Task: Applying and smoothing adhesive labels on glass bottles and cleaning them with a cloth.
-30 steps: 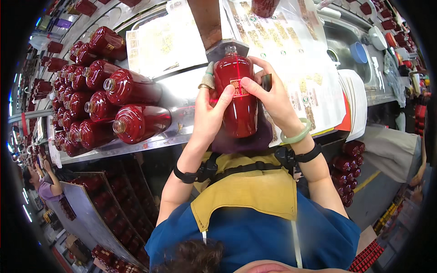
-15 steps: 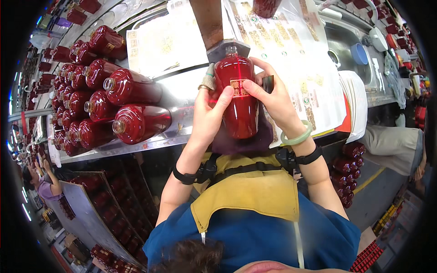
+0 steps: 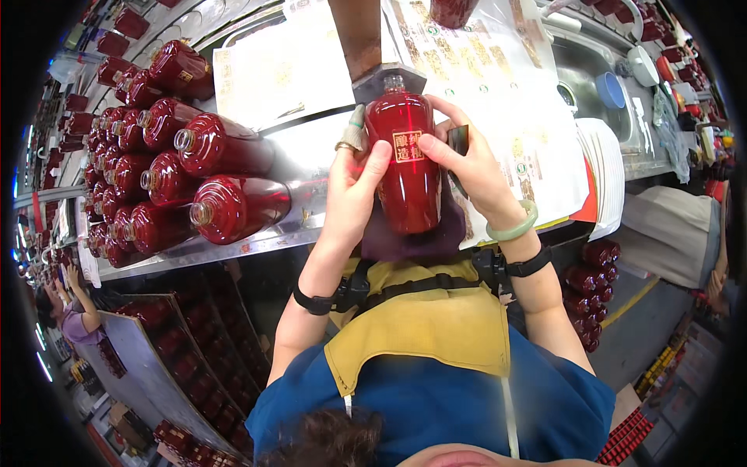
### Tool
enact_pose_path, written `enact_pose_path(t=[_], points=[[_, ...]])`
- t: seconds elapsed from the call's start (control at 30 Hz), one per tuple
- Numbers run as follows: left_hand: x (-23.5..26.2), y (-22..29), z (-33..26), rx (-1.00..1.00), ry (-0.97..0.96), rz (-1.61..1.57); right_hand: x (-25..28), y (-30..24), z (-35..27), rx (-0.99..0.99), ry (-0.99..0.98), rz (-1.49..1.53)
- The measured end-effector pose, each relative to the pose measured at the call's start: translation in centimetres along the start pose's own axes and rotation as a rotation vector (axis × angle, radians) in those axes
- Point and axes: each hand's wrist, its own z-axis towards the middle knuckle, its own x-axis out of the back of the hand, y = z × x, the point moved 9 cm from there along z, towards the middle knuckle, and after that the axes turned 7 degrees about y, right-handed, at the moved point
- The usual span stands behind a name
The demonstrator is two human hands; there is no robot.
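A glossy red glass bottle [image 3: 405, 191] lies between my hands, its clear threaded neck pointing away and its base toward me on a dark purple cloth [image 3: 381, 233]. A square gold-on-red label [image 3: 408, 146] sits on its upper side. My left hand [image 3: 354, 179] grips the bottle's left flank, thumb against it, with a pale cover on one finger. My right hand [image 3: 475, 167] is on the right flank, its thumb pressing the label's right edge. A dark flat piece [image 3: 459, 142] is tucked among the right fingers; its kind is unclear. The bottle's underside is hidden.
Several red bottles [image 3: 226, 144] lie stacked on the metal counter at left. Label sheets [image 3: 498, 101] cover the table at right. A brown post [image 3: 358, 35] stands beyond the bottle's neck. At far right is a sink [image 3: 595, 78] with a blue bowl [image 3: 611, 90]. Another person [image 3: 82, 319] works at far left.
My right thumb has shifted off the label's middle to its right edge, so more of the label shows. My left thumb has moved slightly left. The bottle stays almost in place.
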Motion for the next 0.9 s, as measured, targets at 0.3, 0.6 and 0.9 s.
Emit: enact_pose_path(t=[0.3,0.6,0.9], points=[[-0.03,0.02,-0.17,-0.025,0.029,0.051,-0.23,-0.27,-0.2,0.029,0.005,-0.043],[-0.19,0.31,-0.22,-0.034,0.015,0.001,-0.33,-0.32,-0.27,0.012,-0.011,-0.003],[-0.28,0.42,-0.16,-0.066,0.045,0.055,-0.15,-0.22,-0.07,0.025,-0.008,-0.035]])
